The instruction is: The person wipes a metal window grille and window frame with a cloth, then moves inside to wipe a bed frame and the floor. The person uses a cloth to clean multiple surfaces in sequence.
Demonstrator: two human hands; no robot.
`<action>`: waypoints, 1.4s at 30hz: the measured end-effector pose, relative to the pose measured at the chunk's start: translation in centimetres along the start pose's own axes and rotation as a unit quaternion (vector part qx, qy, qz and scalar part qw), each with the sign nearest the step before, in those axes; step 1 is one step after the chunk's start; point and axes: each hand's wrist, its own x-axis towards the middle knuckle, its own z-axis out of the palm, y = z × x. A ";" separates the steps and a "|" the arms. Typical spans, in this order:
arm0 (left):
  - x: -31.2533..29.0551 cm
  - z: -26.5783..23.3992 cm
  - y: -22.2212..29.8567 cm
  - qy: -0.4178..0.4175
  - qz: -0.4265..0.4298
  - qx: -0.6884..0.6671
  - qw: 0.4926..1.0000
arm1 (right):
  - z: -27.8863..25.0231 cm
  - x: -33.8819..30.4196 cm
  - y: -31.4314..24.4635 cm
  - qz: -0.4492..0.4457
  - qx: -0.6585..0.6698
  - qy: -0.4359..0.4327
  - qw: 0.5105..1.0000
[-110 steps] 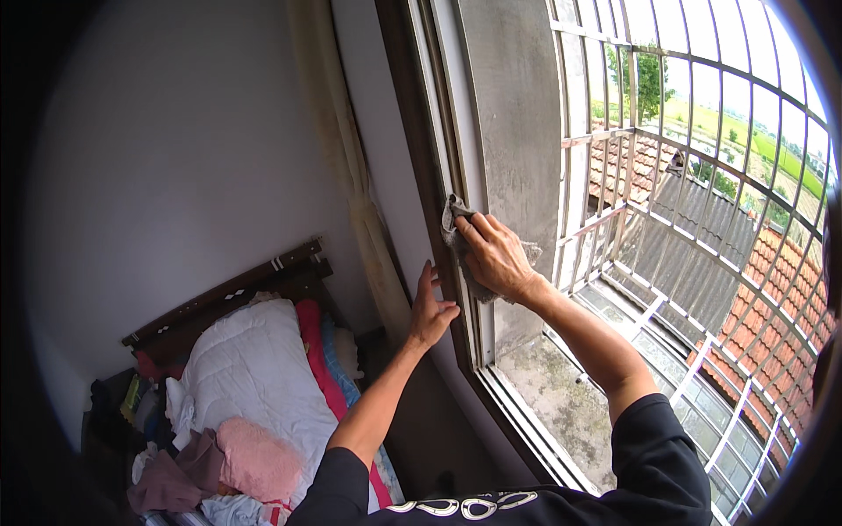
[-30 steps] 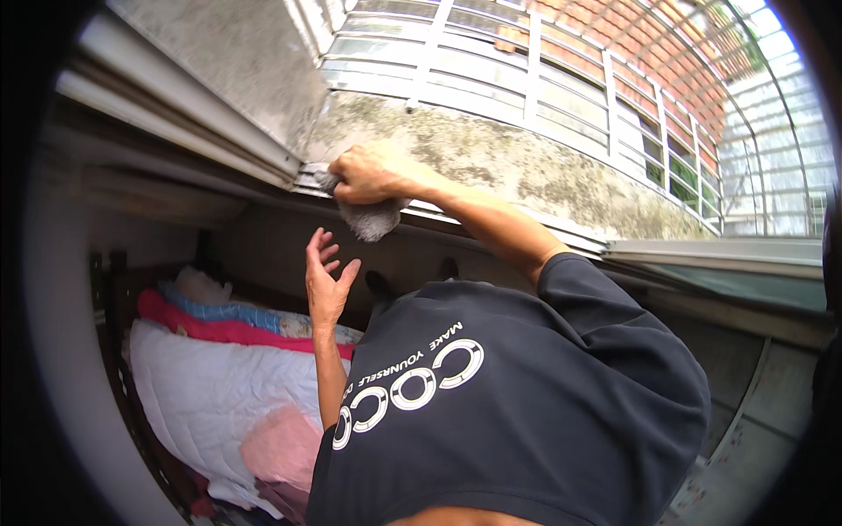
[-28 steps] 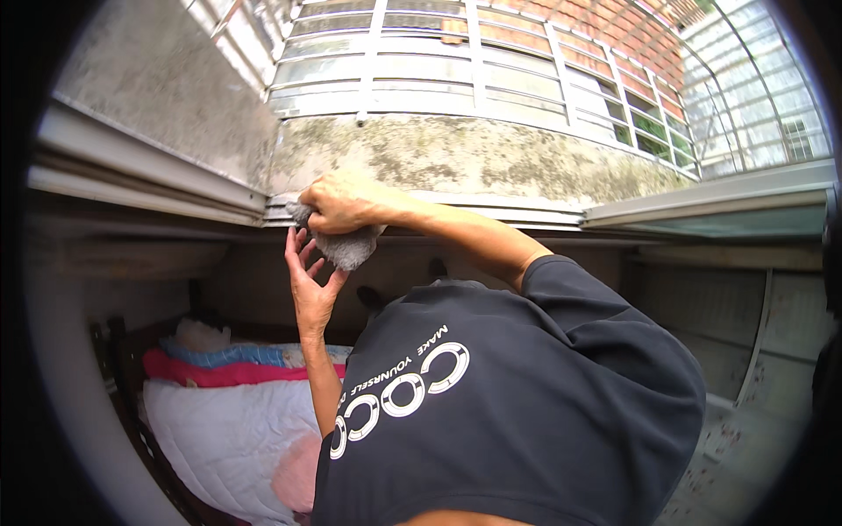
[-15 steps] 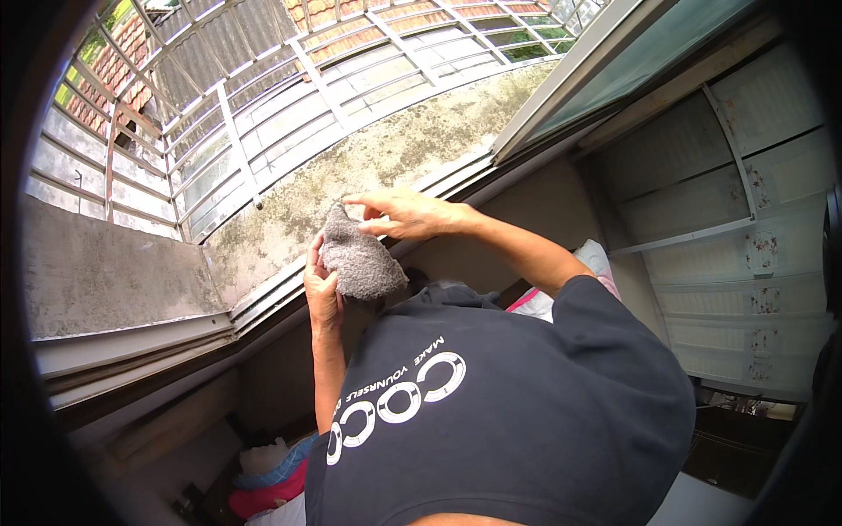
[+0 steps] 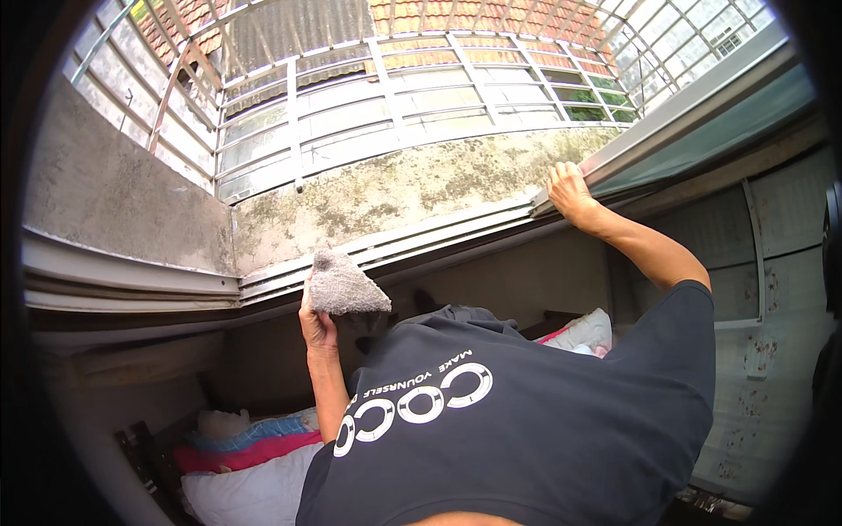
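A grey fluffy cleaning cloth (image 5: 349, 286) rests in my left hand (image 5: 316, 326), whose fingers are closed behind its left side. The cloth is bunched to a peak at the top and hangs over the inner side of the window track (image 5: 412, 241). Farther right, my right hand (image 5: 572, 195) has its fingers hooked over the edge of the sliding window sash (image 5: 680, 110), at the sash's near lower corner. My right arm is stretched out to that side. The cloth partly hides the left fingers.
Beyond the track lies a stained concrete ledge (image 5: 395, 188), closed off by a white metal grille (image 5: 381, 83). A concrete side wall (image 5: 132, 175) stands at left. Bedding (image 5: 254, 473) lies below on the left, and a white pillow (image 5: 589, 333) on the right.
My right hand has let go of the cloth and moved right onto the window sash. The cloth stays in my left hand. The view has turned toward the right.
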 end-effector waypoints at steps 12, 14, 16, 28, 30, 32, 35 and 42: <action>-7.3 -1.0 0.3 0.056 -0.008 -0.104 0.993 | 6.1 0.8 0.5 -0.171 0.094 0.162 0.967; -8.6 -1.3 -0.3 0.081 0.017 -0.118 0.990 | -1.4 1.7 -0.5 -0.236 0.184 0.093 0.950; -9.4 -1.5 -0.3 0.106 0.029 -0.120 0.987 | -11.6 2.8 -4.3 -0.308 0.327 0.050 0.892; -14.4 -10.3 2.1 0.319 0.135 -0.075 0.935 | -38.7 2.4 -28.3 -0.522 0.750 -0.095 0.395; -15.7 -11.3 4.0 0.332 0.151 -0.031 0.931 | -41.3 2.4 -30.0 -0.525 0.738 -0.114 0.408; -17.4 -11.7 6.3 0.318 0.154 -0.031 0.935 | -42.8 2.7 -31.4 -0.530 0.733 -0.106 0.412; -19.8 -14.2 8.7 0.315 0.162 -0.008 0.935 | -45.3 3.5 -32.7 -0.491 0.784 -0.155 0.345; -22.6 -18.0 11.8 0.358 0.190 0.019 0.914 | -51.1 2.7 -32.0 -0.523 0.779 0.011 0.347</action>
